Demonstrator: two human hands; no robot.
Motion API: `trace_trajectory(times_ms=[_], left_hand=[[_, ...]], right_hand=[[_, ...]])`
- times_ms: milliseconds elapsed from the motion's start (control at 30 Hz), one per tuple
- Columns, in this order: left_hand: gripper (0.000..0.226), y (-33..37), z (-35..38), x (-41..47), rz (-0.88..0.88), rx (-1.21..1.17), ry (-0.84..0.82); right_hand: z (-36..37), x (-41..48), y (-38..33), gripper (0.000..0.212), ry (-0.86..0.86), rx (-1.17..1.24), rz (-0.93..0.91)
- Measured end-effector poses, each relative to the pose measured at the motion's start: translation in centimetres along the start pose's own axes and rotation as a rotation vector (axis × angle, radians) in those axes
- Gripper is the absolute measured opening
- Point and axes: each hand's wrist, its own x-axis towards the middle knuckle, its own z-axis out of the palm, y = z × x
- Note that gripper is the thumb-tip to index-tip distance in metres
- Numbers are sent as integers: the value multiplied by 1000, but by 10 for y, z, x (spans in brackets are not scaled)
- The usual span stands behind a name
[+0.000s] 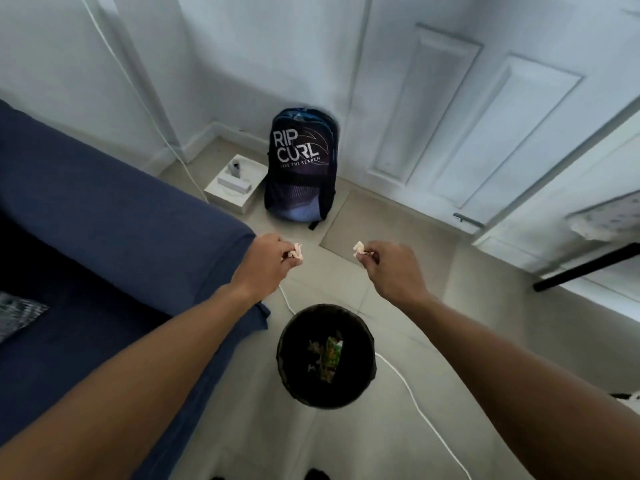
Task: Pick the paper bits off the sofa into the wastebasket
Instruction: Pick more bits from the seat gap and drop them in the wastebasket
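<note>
Both your arms reach forward over the floor (398,393), just past the end of the blue sofa (104,209). Your left hand (268,261) is closed around a crumpled paper bit (297,250), pinched at the fingertips so that the pale wad sticks out beyond them. Your right hand (389,265) pinches a second paper scrap (358,248) between thumb and forefinger in the same way. The two bits hang near each other with a gap between them, above the bare tiles.

The wastebasket (369,355) stands on the floor below and nearer to you than both hands, just beside the sofa's corner, its round dark mouth open upward. Some green and yellowish rubbish (327,356) already lies at its bottom. Neither paper bit is over the opening; both are beyond its far rim.

A white cable (419,403) runs across the floor past the wastebasket's right side. Farther off, against the wall, a dark backpack (302,164) with white lettering stands upright, with a small white box (233,185) just beside it on its left. A white panelled door (450,116) fills the right of the view, and a patterned cushion (17,313) shows at the sofa's near left edge
</note>
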Motion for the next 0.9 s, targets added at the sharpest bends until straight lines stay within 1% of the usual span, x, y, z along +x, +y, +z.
trace_trajectory(times_ms=[167,333,500,567,600,633,733,800,833,900], left_hand=[[19,-2,52,-22,-27,8,-89],[20,-10,93,-51,-62,22,-171],[19,-21,119,-79,-116,-3,-212],[18,-25,126,-86,-130,-10,-222],[17,-26,129,-89,-135,-11,-227],[18,-27,132,-91,-142,-11,-229],[20,-28,136,-96,-170,-12,-235],[20,-27,137,-97,-171,-12,-244],[20,-27,137,-97,-173,-11,-248],[22,-26,137,-95,-183,-3,-254]], right_hand=[[37,-30,41,19,-111,-13,96],[77,-59,62,21,-242,-20,152],[108,-78,69,19,-373,-52,211],[116,-82,73,22,-403,-74,242],[120,-84,75,28,-421,-87,259],[123,-85,78,39,-439,-103,270],[129,-87,83,87,-458,-127,283],[130,-88,84,113,-446,-175,288],[131,-88,85,120,-437,-201,284],[131,-86,87,125,-418,-203,279]])
